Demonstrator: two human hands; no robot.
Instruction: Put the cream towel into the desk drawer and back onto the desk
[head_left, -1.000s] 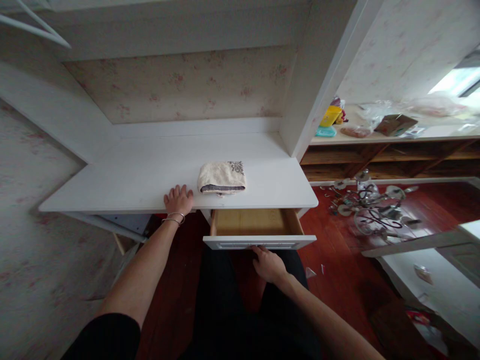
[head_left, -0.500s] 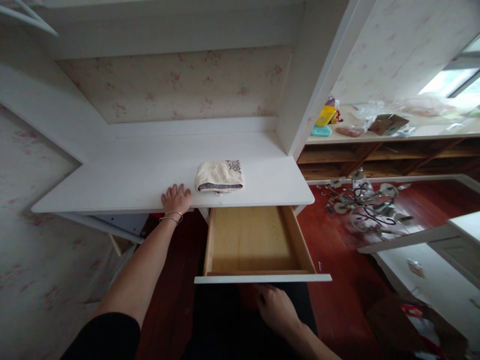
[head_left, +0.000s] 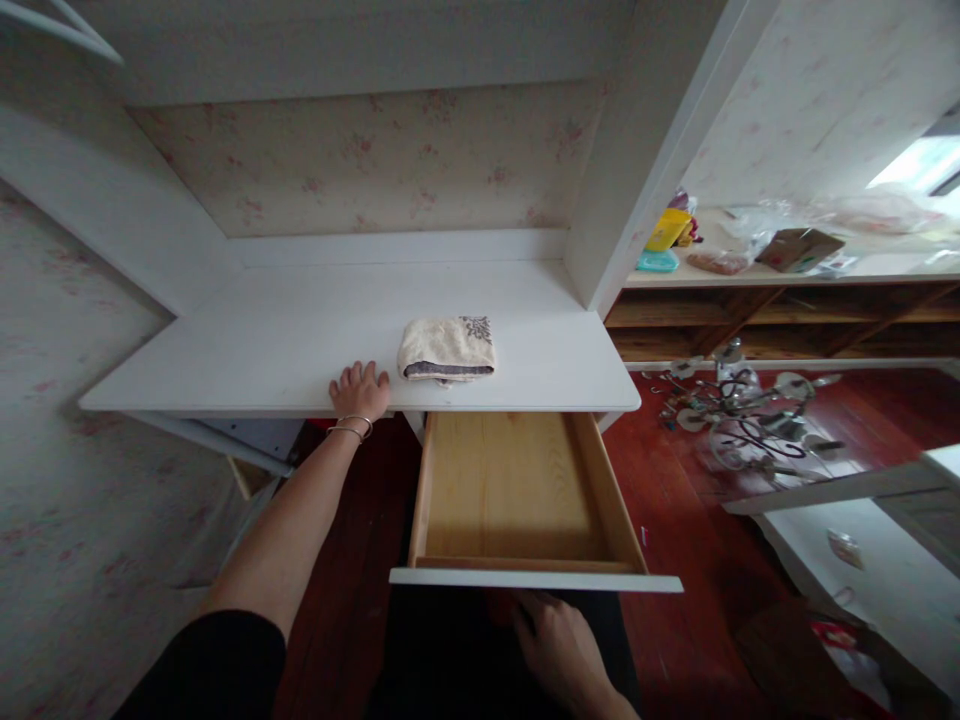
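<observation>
My left hand [head_left: 361,388] lies flat on the white desk top [head_left: 300,340] near its front edge, fingers spread. Just right of it sits a folded cream cloth [head_left: 442,350] with a dark floral print at one corner and a grey inner layer. Below the desk top, a wooden drawer [head_left: 517,490] with a white front stands pulled out, its inside bare. My right hand [head_left: 559,640] is at the drawer's front, its fingers bent against the outer face. The fingertips and whatever grip is there are partly hidden by shadow.
Behind the desk is flowered wallpaper [head_left: 360,160]. At right, a dismantled chandelier [head_left: 757,410] lies on the red wooden floor, near a low shelf [head_left: 697,305] bearing bags and a cardboard box [head_left: 799,250]. White furniture [head_left: 862,560] stands at lower right.
The drawer front has come slightly nearer to me, with my right hand at it. My left hand keeps its place on the desk; the view has shifted a little.
</observation>
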